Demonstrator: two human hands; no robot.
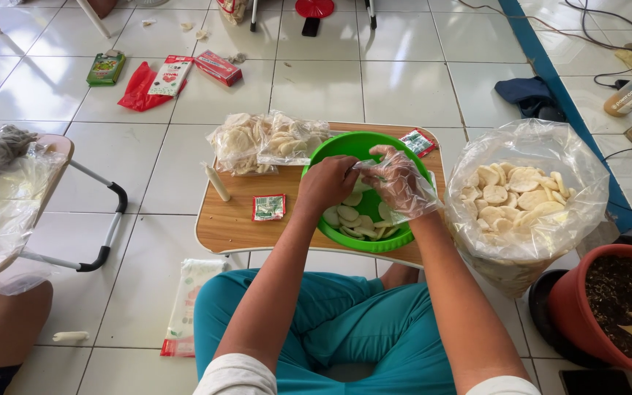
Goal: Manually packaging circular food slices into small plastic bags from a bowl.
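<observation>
A green plastic bowl with several pale round crackers sits on a small wooden folding table. My left hand is bare and hovers over the bowl, its fingers pinching the clear plastic glove at the other hand's fingertips. My right hand wears that loose transparent glove and is held above the bowl, fingers bent. Two filled clear bags of crackers lie at the table's far left.
A big open plastic sack of crackers stands right of the table. A white candle and small sachets lie on the tabletop. A clay pot with soil is at the lower right. Another low table with plastic stands left.
</observation>
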